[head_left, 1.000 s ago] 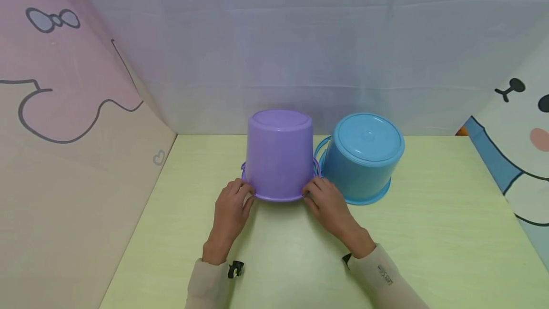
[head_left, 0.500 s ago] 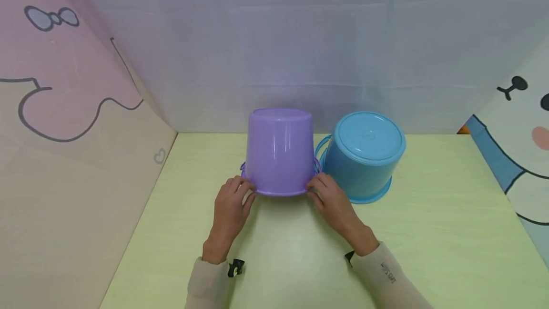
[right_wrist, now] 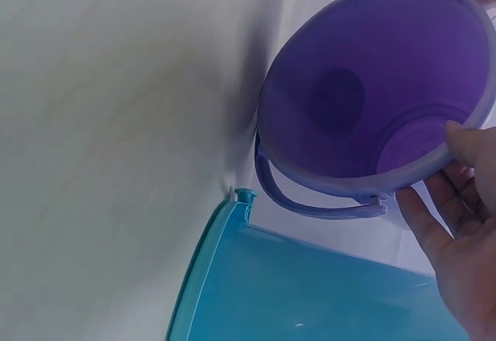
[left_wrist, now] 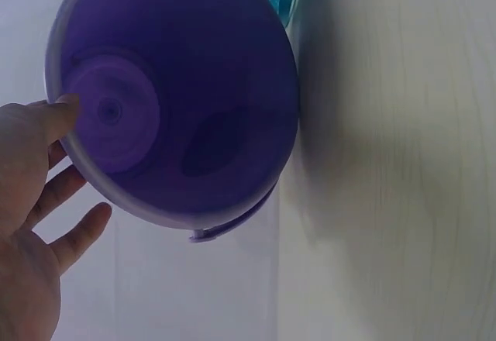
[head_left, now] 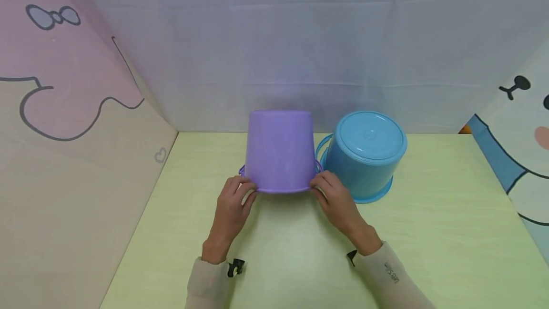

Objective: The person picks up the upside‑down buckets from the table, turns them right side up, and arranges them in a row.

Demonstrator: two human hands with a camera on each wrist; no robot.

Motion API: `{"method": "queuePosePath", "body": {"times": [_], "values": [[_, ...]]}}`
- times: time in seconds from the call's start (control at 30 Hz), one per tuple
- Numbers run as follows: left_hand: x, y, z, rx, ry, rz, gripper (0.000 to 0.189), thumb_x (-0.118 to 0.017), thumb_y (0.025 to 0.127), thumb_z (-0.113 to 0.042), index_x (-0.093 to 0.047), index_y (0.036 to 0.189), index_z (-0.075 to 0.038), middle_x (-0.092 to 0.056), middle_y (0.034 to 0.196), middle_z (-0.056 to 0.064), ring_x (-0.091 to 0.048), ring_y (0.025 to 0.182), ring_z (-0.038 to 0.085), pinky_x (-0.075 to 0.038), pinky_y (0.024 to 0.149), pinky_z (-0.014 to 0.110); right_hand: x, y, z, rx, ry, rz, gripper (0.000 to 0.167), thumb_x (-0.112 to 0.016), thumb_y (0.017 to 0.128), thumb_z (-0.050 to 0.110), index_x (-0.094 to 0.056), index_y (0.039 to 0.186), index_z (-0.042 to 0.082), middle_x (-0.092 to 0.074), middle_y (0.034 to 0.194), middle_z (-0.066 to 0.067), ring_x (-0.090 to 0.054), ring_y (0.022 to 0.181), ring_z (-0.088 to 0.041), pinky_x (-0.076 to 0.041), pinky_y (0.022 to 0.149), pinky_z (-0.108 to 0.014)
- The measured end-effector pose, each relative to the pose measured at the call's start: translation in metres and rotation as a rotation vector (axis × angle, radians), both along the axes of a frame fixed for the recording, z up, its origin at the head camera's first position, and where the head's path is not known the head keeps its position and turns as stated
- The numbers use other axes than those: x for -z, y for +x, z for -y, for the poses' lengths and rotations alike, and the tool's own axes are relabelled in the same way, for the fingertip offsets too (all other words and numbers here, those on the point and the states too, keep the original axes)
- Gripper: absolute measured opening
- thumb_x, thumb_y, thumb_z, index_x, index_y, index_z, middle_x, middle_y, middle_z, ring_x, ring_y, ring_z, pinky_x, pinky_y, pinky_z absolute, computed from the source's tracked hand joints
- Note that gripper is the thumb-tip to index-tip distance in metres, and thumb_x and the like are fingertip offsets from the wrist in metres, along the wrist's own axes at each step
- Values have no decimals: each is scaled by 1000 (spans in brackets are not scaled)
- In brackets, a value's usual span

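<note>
A purple bucket (head_left: 280, 151) is tipped bottom-up in the head view, its near rim raised off the table. My left hand (head_left: 231, 209) pinches that rim on the left with thumb and fingers. On the right, my right hand (head_left: 340, 204) pinches the same rim. Both wrist views look into the bucket's hollow inside (left_wrist: 186, 70), with the thumb inside the rim and the other fingers outside. The purple handle (right_wrist: 310, 205) hangs beside the rim. Close by my right hand, a blue bucket (head_left: 369, 156) stands upside down, its handle (head_left: 322, 146) at its left.
The pale wooden table (head_left: 446, 232) reaches under both buckets. A whitish sheet (head_left: 274, 46) rises behind them. Printed cartoon panels stand at the left (head_left: 73, 180) and right (head_left: 521, 166).
The near rim of the purple bucket has risen, and its bottom has tipped back out of the head view's sight. Both hands have moved slightly up with it. The blue bucket stays put.
</note>
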State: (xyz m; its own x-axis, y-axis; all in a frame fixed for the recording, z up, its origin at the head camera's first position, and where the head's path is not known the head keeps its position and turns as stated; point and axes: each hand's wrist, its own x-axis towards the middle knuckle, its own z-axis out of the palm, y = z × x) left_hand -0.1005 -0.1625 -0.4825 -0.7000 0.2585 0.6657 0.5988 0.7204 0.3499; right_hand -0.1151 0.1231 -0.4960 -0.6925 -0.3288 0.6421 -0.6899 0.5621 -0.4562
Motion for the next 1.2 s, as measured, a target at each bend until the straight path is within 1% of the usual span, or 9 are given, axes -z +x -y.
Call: {"method": "queuePosePath", "body": {"times": [0.23, 0.4, 0.47, 0.63, 0.73, 0.87, 0.93, 1.07, 1.2], "values": [[2, -1, 5, 26, 87, 22, 30, -85, 79, 14, -69, 100, 0, -64, 107, 12, -65, 105, 29, -57, 94, 34, -1, -1, -2, 4, -19, -6, 29, -81, 82, -17, -68, 99, 3, -63, 101, -7, -63, 96, -24, -60, 78, -39], [0, -1, 6, 33, 99, -18, 28, -85, 79, 14, -72, 99, 1, -65, 104, 12, -67, 102, 28, -59, 91, 34, -2, -1, -1, 10, -43, -12, 30, -80, 82, -18, -68, 99, 3, -63, 101, -8, -64, 97, -25, -60, 80, -40], [-1, -2, 6, 30, 105, -43, 28, -85, 78, 15, -73, 98, 1, -66, 103, 12, -68, 99, 27, -60, 87, 35, -3, -1, -1, 16, -52, -18, 31, -80, 81, -19, -68, 99, 2, -63, 101, -8, -64, 97, -25, -60, 81, -41], [-3, -1, 5, 22, 116, -69, 27, -85, 77, 16, -74, 97, 2, -67, 100, 12, -69, 95, 27, -61, 83, 36, -3, -1, -1, 23, -70, -35, 34, -81, 78, -22, -68, 99, 2, -63, 100, -10, -65, 96, -26, -60, 81, -40], [-5, -1, 5, 12, 126, -67, 25, -85, 78, 15, -74, 97, 2, -67, 99, 12, -70, 96, 28, -61, 85, 35, -4, -2, 0, 24, -79, -50, 34, -80, 77, -23, -69, 98, 2, -64, 100, -10, -65, 96, -26, -59, 81, -39], [-7, 0, 5, -6, 132, -67, 25, -85, 80, 14, -75, 98, 1, -68, 100, 12, -70, 97, 29, -61, 88, 29, -5, -2, 0, 24, -88, -66, 33, -80, 79, -22, -69, 99, 1, -64, 99, -9, -65, 95, -25, -58, 81, -38], [-8, 1, 5, -14, 135, -71, 25, -84, 80, 14, -75, 100, 1, -68, 101, 12, -70, 96, 29, -60, 87, 27, -7, -2, 0, 20, -93, -73, 32, -80, 79, -21, -69, 99, 1, -65, 99, -9, -65, 95, -26, -58, 81, -38], [-9, 2, 5, -26, 153, -49, 25, -81, 83, 15, -74, 103, 2, -67, 103, 13, -69, 97, 29, -56, 90, 20, -8, -2, 1, 11, -96, -80, 32, -80, 79, -21, -69, 100, 1, -65, 99, -10, -66, 94, -26, -59, 80, -39], [-7, 2, 6, -32, 170, -39, 28, -79, 84, 18, -75, 106, 2, -67, 103, 13, -68, 96, 28, -55, 88, 20, -10, -2, 1, 5, -105, -80, 33, -80, 79, -21, -69, 100, 1, -65, 99, -9, -66, 94, -26, -58, 81, -37]]}}
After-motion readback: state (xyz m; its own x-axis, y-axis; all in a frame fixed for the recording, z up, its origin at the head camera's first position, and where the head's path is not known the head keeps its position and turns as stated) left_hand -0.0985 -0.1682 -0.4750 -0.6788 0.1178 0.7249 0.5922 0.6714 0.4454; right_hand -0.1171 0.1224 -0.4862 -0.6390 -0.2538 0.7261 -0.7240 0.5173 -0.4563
